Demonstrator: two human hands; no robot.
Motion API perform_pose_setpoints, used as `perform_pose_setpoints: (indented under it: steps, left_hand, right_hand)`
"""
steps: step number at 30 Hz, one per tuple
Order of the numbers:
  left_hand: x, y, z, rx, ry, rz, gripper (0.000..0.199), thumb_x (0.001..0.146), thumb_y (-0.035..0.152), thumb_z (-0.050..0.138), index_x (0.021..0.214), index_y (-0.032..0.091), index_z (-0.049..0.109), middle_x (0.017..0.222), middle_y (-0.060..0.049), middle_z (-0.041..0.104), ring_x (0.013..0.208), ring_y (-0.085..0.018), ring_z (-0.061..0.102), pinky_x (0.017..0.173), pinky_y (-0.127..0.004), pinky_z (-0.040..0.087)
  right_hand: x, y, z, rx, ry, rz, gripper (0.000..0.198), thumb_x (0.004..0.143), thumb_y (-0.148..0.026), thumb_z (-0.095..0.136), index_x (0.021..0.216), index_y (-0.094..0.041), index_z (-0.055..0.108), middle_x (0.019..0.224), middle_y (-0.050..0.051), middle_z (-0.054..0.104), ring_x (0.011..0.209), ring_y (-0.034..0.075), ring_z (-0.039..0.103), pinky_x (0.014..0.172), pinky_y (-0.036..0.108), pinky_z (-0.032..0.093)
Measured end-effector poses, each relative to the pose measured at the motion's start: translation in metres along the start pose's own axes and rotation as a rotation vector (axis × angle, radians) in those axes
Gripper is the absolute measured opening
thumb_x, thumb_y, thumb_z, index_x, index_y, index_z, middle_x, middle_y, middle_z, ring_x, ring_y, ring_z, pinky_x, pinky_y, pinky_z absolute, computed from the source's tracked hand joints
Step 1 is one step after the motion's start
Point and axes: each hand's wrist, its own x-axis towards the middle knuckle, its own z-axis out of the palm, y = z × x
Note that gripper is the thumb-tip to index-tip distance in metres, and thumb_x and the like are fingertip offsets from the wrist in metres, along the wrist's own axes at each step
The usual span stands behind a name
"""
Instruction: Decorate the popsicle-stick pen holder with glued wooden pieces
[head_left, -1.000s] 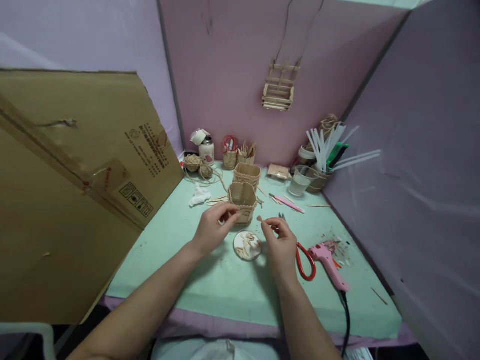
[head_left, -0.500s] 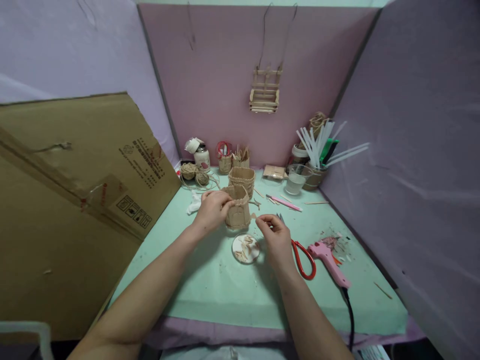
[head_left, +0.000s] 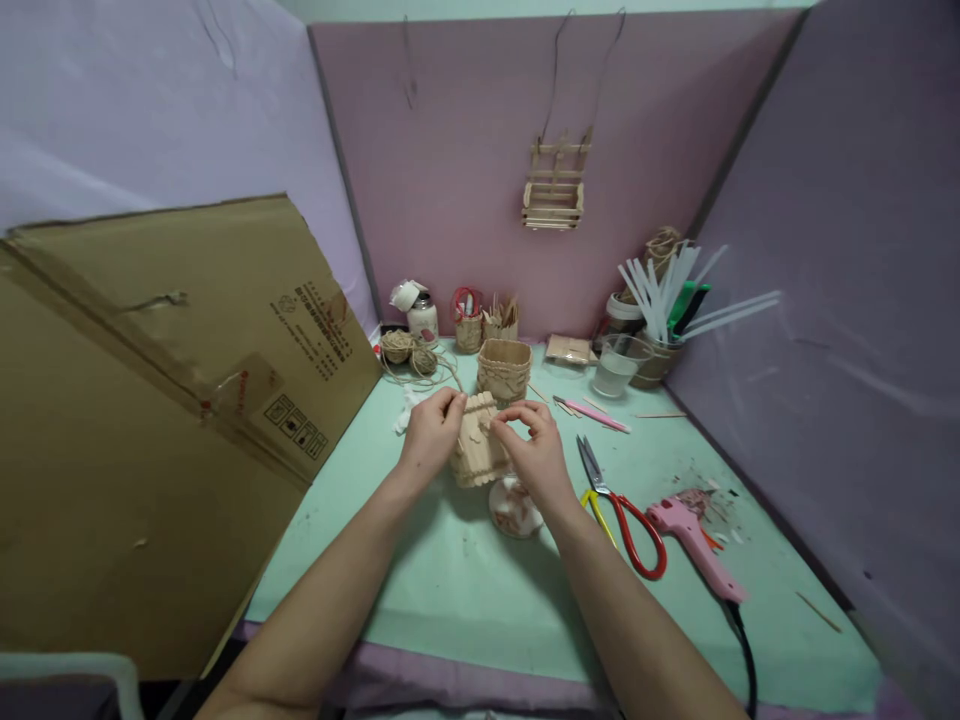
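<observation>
A small container built from wooden craft sticks [head_left: 478,452], with a braided-looking trim along its edges, is tilted so its side faces me. My left hand [head_left: 433,436] grips it by the upper left edge. My right hand [head_left: 536,452] is closed in a pinch at its upper right, fingertips against the face; a tiny pale wooden piece seems to be between them, largely hidden. Just below lies a round white dish [head_left: 516,508] with small wooden scraps, partly covered by my right hand. Behind stands a similar open container [head_left: 505,368].
Scissors [head_left: 616,505] with red and yellow handles and a pink glue gun [head_left: 697,548] lie to the right. A pink pen-like tool [head_left: 592,413], a clear cup [head_left: 616,368] and twine balls [head_left: 409,352] are farther back. A cardboard sheet [head_left: 172,430] leans at left.
My left hand has tipped the container so its outer side shows. My right hand has brought the small piece from beside it up to its face. The camera view has shifted slightly.
</observation>
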Motion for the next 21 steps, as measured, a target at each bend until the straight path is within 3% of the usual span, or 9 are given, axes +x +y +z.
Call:
perform_pose_setpoints:
  steps: [6,14,21]
  left_hand:
    - [-0.003,-0.005,-0.001,-0.037,0.016,-0.011,0.027,0.091,0.036,0.041,0.074,0.02,0.053,0.068,0.001,0.055,0.068,-0.015,0.05,0.064,-0.025,0.033]
    - [-0.005,-0.005,-0.006,-0.078,-0.015,-0.021,0.027,0.091,0.037,0.04,0.074,0.02,0.052,0.068,0.002,0.055,0.068,-0.015,0.049,0.063,-0.025,0.033]
    - [-0.007,-0.004,-0.011,-0.176,-0.107,-0.059,0.018,0.083,0.036,0.051,0.083,0.019,0.058,0.078,0.001,0.061,0.073,-0.015,0.053,0.066,-0.025,0.038]
  right_hand:
    - [-0.004,-0.003,0.011,-0.013,-0.015,0.026,0.005,0.072,-0.025,0.066,0.069,-0.024,0.069,0.103,0.006,0.054,0.108,0.025,0.05,0.1,0.043,0.033]
    - [-0.006,-0.004,0.018,-0.049,-0.027,0.004,0.006,0.074,-0.025,0.063,0.07,-0.023,0.068,0.103,0.006,0.054,0.105,0.024,0.05,0.096,0.042,0.036]
    - [-0.008,-0.006,0.016,-0.103,-0.034,-0.041,0.007,0.074,-0.023,0.062,0.069,-0.023,0.067,0.103,0.006,0.055,0.103,0.024,0.05,0.095,0.042,0.036]
